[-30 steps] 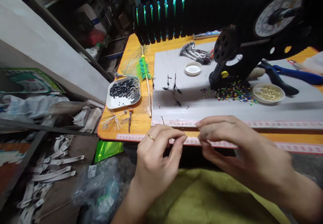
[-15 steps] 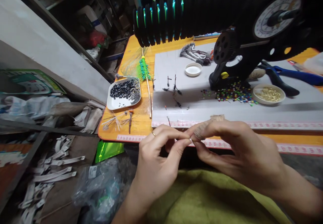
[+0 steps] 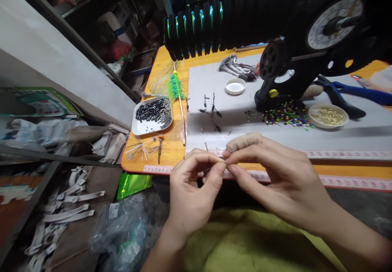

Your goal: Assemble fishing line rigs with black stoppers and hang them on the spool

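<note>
My left hand (image 3: 194, 188) is closed in a pinch, its thumb and index fingertip pressed together. Against them rest the fingertips of my right hand (image 3: 278, 174), also pinched. Whatever sits between the fingertips is too small to make out. A beige wrap (image 3: 244, 142) covers one finger of my right hand, which is lifted over the others. Both hands hover at the table's front edge, above a pink measuring tape (image 3: 352, 182). Beyond them, several small black pieces with thin stems (image 3: 213, 109) lie on the grey board (image 3: 245, 135).
A white tray (image 3: 143, 130) of black tubes and small grey pieces is at left, near a green bristly stick (image 3: 175, 86). Colored-head pins (image 3: 284, 114), a dish of gold pieces (image 3: 328, 117), blue-handled pliers (image 3: 361, 94) and a black ribbed machine (image 3: 232, 23) occupy the right and back.
The wrapped finger of my right hand has lifted away from the pinch and straightened. Both hands have shifted slightly left, still fingertip to fingertip. The camera view has moved slightly.
</note>
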{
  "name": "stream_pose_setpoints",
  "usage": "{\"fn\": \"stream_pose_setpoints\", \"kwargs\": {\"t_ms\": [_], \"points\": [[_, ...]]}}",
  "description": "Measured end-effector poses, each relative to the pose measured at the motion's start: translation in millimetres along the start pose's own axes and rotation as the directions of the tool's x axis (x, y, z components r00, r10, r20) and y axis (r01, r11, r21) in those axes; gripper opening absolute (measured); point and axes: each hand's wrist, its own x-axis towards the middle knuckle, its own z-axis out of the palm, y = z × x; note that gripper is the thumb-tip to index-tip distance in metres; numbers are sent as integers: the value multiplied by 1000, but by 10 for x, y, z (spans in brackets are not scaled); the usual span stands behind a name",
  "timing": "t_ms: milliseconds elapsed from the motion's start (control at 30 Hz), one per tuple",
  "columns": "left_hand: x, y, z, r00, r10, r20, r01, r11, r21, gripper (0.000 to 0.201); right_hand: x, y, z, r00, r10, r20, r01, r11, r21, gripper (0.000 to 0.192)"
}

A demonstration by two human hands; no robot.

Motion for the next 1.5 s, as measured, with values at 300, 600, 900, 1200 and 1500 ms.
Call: {"fn": "stream_pose_setpoints", "kwargs": {"t_ms": [300,600,900,1200,1500], "points": [[-3,19,-19,998,34,50,-39,994,106,7,-43,100,-17,907,-416,61,414,861,-295,13],[94,-81,-162,737,630,246,-672,642,368,24,67,19,-105,988,-72,139,71,997,11,13],[122,20,-64,954,283,102,-300,919,255,17,63,39,-65,959,-249,139,270,948,-169,16],[91,13,-2,985,-138,105,164,939,-303,16,41,-19,-15,961,-277,10,273,939,-207,27],[-54,-61,-31,1000,7,1,-7,1000,2,2,-45,-32,45,994,14,-108,-20,999,-47,16]]}}
